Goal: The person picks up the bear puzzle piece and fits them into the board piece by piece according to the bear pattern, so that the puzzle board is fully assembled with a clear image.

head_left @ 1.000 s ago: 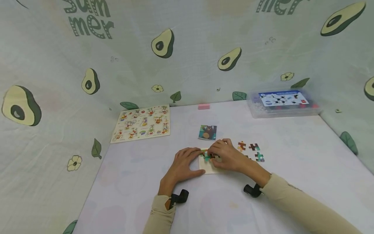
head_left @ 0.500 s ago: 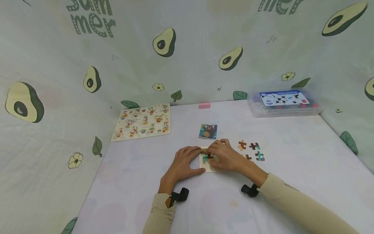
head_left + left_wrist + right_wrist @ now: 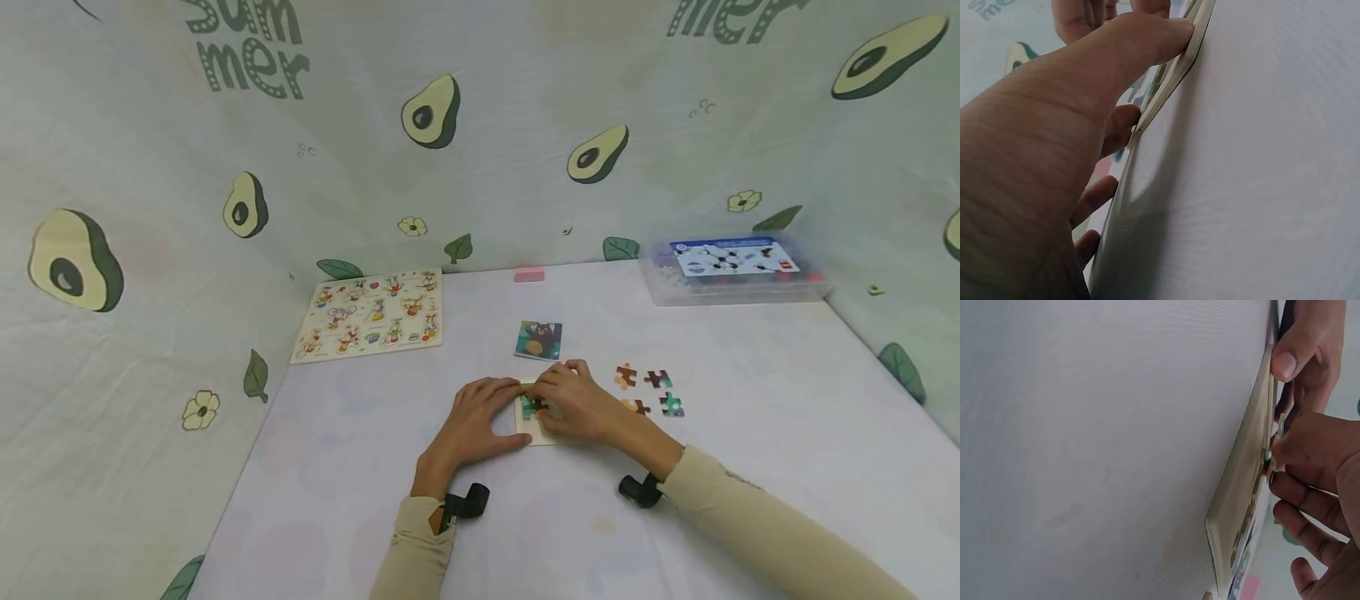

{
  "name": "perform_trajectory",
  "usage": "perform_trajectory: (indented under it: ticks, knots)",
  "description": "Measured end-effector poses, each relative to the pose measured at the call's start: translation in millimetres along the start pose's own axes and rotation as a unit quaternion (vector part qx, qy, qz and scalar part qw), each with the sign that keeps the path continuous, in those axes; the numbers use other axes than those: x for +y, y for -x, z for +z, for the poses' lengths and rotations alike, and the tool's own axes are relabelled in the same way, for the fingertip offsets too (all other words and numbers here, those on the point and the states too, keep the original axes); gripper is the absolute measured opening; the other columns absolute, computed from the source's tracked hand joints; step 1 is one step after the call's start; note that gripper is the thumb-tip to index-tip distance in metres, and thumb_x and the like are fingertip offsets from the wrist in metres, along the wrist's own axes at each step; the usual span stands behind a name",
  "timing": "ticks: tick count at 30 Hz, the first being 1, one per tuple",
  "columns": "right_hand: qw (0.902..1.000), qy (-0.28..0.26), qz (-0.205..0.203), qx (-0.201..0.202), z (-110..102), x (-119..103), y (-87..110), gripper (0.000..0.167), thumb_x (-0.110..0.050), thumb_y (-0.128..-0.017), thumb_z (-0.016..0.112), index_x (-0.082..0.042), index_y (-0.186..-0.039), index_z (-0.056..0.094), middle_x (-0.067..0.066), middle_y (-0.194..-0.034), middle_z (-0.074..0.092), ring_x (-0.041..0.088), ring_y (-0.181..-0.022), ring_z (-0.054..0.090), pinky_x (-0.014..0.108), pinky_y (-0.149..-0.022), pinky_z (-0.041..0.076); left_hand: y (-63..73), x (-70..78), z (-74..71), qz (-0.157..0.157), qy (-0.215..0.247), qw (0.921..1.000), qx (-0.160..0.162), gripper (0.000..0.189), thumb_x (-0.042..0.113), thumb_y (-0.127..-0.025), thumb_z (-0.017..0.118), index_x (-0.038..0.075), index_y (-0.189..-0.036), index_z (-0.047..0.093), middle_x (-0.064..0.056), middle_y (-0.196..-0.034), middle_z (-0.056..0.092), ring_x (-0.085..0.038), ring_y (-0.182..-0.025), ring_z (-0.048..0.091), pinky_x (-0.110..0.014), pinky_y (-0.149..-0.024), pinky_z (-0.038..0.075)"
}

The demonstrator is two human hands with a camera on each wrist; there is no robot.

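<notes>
A small pale wooden puzzle tray (image 3: 528, 431) lies flat on the table between both hands, with green and brown jigsaw pieces (image 3: 528, 408) in its upper left part. My left hand (image 3: 471, 425) holds the tray's left side, thumb at the near corner and index finger at the far one. Over the tray, my right hand (image 3: 581, 404) pinches a jigsaw piece (image 3: 1271, 470) low against the surface; its fingers hide most of it. Several loose jigsaw pieces (image 3: 658, 379) lie just right of the right hand, brown, orange and green.
A square bear picture (image 3: 538, 340) lies beyond the tray. At the back left is a pegboard with cartoon figures (image 3: 367, 312), and a pink block (image 3: 529, 275) sits at the back edge. A clear plastic case (image 3: 735, 271) stands at the back right.
My right hand has shifted slightly left over the tray, and a loose piece beside it shows more fully. The left hand stays at the tray's side.
</notes>
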State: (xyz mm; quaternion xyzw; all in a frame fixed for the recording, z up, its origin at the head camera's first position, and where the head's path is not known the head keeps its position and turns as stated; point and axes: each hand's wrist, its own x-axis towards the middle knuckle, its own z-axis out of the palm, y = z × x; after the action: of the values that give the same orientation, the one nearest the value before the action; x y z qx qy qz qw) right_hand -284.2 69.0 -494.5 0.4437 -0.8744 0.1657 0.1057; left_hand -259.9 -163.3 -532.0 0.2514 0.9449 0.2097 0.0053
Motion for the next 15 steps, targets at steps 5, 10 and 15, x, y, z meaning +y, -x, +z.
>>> perform_trajectory:
  ticks: [5,10,15]
  knots:
    - [0.9999,-0.001,-0.003,-0.015,2.2,-0.9,0.0,0.022,-0.015,-0.083,0.078,-0.013,-0.104,0.072,0.001,-0.106,0.068,0.022,-0.105,0.057,0.053,-0.091,0.036,0.1,0.7,0.5,0.002,-0.001,1.0000,0.001,0.079,0.068,-0.085,0.064,0.029,-0.151,0.045,0.010,-0.154,0.040,-0.020,-0.143,0.030,-0.048,-0.117,0.021]
    - [0.9998,0.010,-0.009,-0.014,4.5,-0.6,0.1,0.018,-0.017,-0.084,0.078,-0.014,-0.102,0.075,0.002,-0.107,0.068,0.022,-0.105,0.057,0.053,-0.090,0.037,-0.3,1.6,-0.8,0.007,0.000,1.0000,0.002,0.078,0.067,-0.086,0.064,0.029,-0.151,0.046,0.010,-0.154,0.040,-0.021,-0.143,0.031,-0.048,-0.117,0.021]
    - [0.9986,0.046,-0.019,-0.014,6.8,1.4,0.1,0.017,-0.019,-0.086,0.078,-0.015,-0.103,0.078,0.001,-0.108,0.068,0.022,-0.106,0.057,0.053,-0.090,0.038,-1.0,0.7,-1.4,0.007,-0.004,1.0000,0.000,0.078,0.066,-0.086,0.064,0.029,-0.151,0.045,0.010,-0.154,0.039,-0.022,-0.142,0.031,-0.049,-0.116,0.021]
